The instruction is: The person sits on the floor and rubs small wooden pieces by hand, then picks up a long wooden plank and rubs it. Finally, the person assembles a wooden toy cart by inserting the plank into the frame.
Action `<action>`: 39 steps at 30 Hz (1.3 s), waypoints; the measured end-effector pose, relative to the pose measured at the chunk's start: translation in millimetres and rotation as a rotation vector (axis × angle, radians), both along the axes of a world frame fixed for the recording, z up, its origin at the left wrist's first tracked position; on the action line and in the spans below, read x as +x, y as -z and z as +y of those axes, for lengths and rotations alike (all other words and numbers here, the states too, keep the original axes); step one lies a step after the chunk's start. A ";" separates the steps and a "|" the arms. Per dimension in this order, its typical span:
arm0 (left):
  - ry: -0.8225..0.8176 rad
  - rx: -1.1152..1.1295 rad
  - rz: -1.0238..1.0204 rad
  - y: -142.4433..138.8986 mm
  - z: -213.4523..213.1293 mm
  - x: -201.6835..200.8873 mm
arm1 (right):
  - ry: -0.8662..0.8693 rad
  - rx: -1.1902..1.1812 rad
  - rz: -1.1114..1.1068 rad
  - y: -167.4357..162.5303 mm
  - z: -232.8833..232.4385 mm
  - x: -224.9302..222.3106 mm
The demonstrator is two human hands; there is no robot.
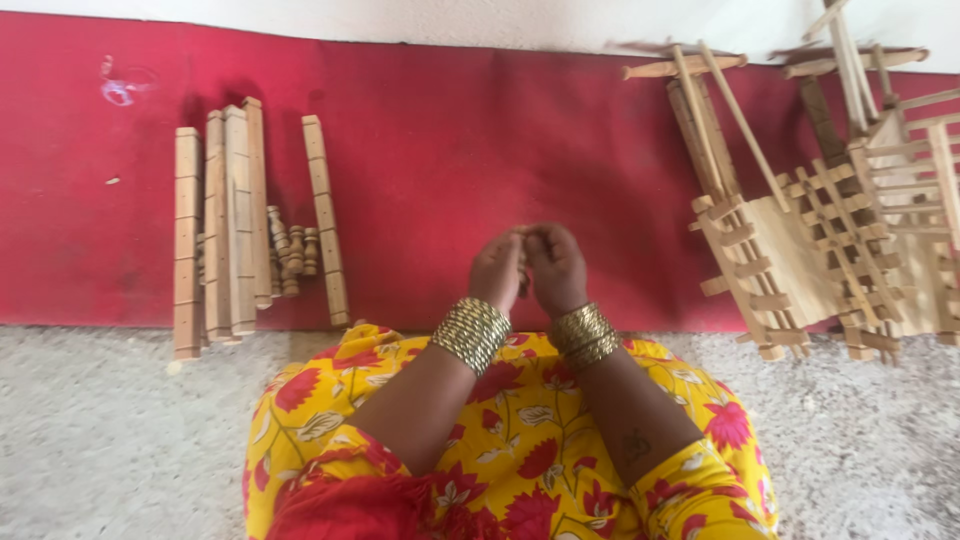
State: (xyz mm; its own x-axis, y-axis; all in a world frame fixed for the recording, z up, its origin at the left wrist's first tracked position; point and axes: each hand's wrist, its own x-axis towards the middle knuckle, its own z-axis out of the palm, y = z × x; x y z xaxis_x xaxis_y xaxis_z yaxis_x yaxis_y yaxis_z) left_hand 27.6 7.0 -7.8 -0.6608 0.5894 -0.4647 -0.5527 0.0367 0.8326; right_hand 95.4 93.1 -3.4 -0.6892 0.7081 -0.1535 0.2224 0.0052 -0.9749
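The left hand [497, 270] and the right hand [556, 268] meet over the red mat [440, 170], knuckles up and fingertips pressed together. The fingers of both are curled closed, but whether each grip is clamped on some small thing I cannot tell, because the fingers hide it. Each wrist carries a stack of golden bangles [472, 333]. Below the hands is the lap in yellow cloth with red flowers [520, 460]. On the mat, well left of the hands, lie notched wooden bars [228, 215] with small turned wooden spindles [291, 250] between them. At the right end of the mat lie assembled wooden frames [800, 250] and thin sticks [742, 122].
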 end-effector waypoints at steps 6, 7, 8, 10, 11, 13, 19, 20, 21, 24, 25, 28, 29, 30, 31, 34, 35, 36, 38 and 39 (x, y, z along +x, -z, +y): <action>-0.015 0.156 -0.089 17.0 6.6 8.7 | 0.129 0.211 0.012 3.6 3.3 -0.1; -0.053 0.126 -0.086 20.2 5.3 2.0 | 0.072 0.271 0.045 3.3 -5.6 0.4; -0.124 0.144 -0.090 22.5 4.0 -6.6 | 0.012 0.329 0.079 2.7 -16.0 1.0; -0.269 0.183 -0.088 24.2 0.4 -24.3 | -0.095 0.526 0.165 0.3 -32.8 2.1; -0.287 0.182 -0.117 23.8 -2.0 -28.9 | -0.142 0.666 0.212 -0.5 -38.4 3.0; -0.318 0.185 -0.177 20.5 -3.3 -33.9 | -0.189 0.770 0.250 -0.3 -41.4 3.0; -0.063 -0.035 -0.255 8.8 3.1 0.9 | -0.004 0.290 0.121 20.6 -0.3 -1.6; -0.020 -0.016 -0.229 8.4 2.7 8.9 | 0.035 0.087 0.147 24.9 8.2 -3.1; 0.023 0.003 -0.203 8.6 1.8 16.4 | 0.073 -0.116 0.174 28.7 14.7 -3.9; 0.025 0.032 -0.164 11.1 1.9 20.7 | 0.047 -0.102 0.338 35.2 18.3 -5.4; -0.001 0.036 -0.155 12.4 1.6 17.9 | 0.022 -0.036 0.302 35.3 14.4 -5.4; -0.058 0.039 -0.054 15.8 -1.4 0.1 | -0.095 0.263 0.291 30.9 -9.4 -5.0; -0.102 0.037 -0.080 16.1 -1.7 -5.3 | -0.153 0.430 0.352 28.3 -18.5 -4.7; -0.145 0.036 -0.106 15.7 -1.3 -10.6 | -0.210 0.596 0.414 25.6 -26.9 -4.7; -0.186 0.035 -0.132 14.6 -1.6 -15.1 | -0.233 0.539 0.433 23.1 -34.1 -4.7; -0.208 0.191 -0.044 7.4 -4.4 -23.0 | -0.307 0.263 0.476 18.7 -45.7 -3.8; -0.219 0.158 -0.046 3.9 -5.1 -23.5 | -0.333 0.102 0.487 18.5 -44.8 -3.5; -0.228 0.123 -0.048 0.5 -6.0 -23.2 | -0.353 -0.060 0.496 19.0 -42.0 -3.1; -0.224 0.087 -0.067 -4.7 -7.2 -16.8 | -0.325 0.027 0.425 21.0 -30.8 -2.8; -0.213 0.085 -0.085 -5.7 -7.0 -6.1 | -0.311 0.070 0.388 22.0 -23.3 -2.9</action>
